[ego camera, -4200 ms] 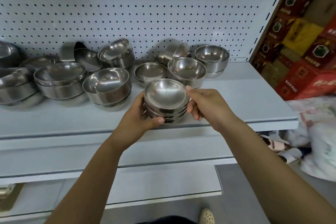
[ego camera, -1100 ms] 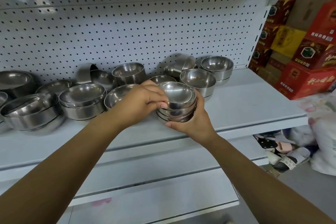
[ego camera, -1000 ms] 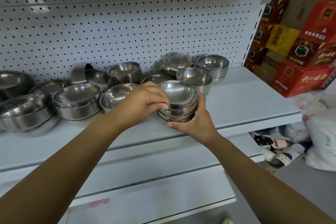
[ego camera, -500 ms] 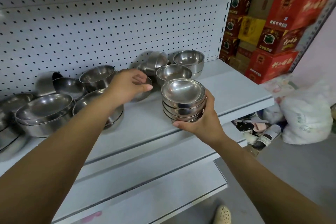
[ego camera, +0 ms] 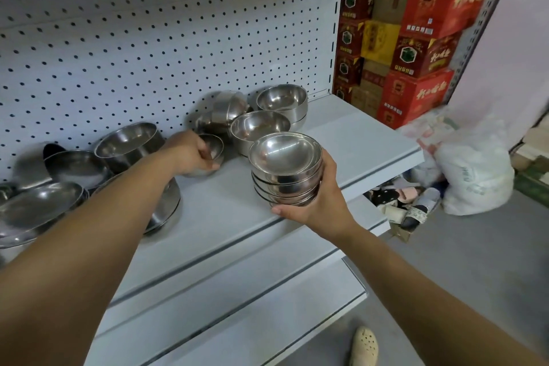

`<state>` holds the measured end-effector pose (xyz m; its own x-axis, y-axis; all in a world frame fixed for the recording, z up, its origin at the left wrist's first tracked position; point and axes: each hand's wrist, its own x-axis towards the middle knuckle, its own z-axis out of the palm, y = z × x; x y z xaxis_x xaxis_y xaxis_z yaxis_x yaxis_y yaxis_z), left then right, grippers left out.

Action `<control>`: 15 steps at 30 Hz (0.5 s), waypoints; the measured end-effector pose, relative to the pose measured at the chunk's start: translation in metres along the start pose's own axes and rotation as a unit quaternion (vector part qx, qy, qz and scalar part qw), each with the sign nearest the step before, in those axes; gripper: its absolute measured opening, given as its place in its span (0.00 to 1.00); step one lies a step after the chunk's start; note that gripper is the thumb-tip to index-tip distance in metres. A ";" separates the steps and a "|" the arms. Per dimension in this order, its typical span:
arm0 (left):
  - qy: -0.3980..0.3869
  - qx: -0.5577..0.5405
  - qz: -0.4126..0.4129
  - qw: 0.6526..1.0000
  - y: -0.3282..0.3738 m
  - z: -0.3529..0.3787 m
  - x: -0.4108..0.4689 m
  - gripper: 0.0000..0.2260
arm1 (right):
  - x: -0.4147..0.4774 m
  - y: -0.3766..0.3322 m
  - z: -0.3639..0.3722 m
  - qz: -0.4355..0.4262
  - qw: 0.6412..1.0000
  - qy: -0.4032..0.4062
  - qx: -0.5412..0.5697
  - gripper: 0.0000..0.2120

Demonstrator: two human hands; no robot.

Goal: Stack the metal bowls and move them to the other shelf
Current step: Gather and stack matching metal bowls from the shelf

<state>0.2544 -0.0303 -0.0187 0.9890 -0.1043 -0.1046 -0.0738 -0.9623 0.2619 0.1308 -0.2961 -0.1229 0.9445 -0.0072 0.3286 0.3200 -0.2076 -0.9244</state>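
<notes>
The right hand (ego camera: pixel 319 202) cups the stack of nested shiny steel bowls (ego camera: pixel 286 168) from below; left of the stack, the left hand (ego camera: pixel 190 153) grips a small steel bowl (ego camera: pixel 212 151).

The left arm stretches forward from the lower left, bare along its whole length. The left grip (ego camera: pixel 191 154) curls its fingers over the near rim of a small bowl (ego camera: pixel 214 144). The right arm comes in from the lower right. The right grip (ego camera: pixel 322 202) cups a stack of bowls (ego camera: pixel 285 166) from beneath, with the thumb along the near underside and the fingers wrapped up the right side.
</notes>
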 end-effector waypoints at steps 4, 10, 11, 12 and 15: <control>0.011 -0.008 0.004 1.000 0.001 0.000 -0.002 0.10 | 0.001 0.000 0.000 -0.008 1.000 0.000 -0.001 0.60; 0.056 -0.076 -0.006 0.996 -0.004 -0.006 -0.008 0.09 | 0.001 0.003 0.002 -0.015 1.000 0.009 -0.008 0.61; 0.070 -0.100 -0.013 0.992 -0.005 -0.007 -0.009 0.09 | 0.001 0.004 0.002 -0.016 1.000 0.008 -0.009 0.61; 0.084 -0.117 -0.020 0.989 -0.006 -0.009 -0.011 0.10 | 0.001 0.004 0.002 -0.018 1.000 0.008 -0.009 0.60; 0.119 -0.145 -0.024 0.982 -0.005 -0.011 -0.018 0.10 | 0.001 0.005 0.002 -0.019 1.000 0.007 -0.008 0.60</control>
<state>0.2382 -0.0212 -0.0070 0.9950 0.0343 0.0939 -0.0206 -0.8488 0.5283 0.1339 -0.2948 -0.1275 0.9302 -0.0123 0.3669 0.3550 -0.2235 -0.9077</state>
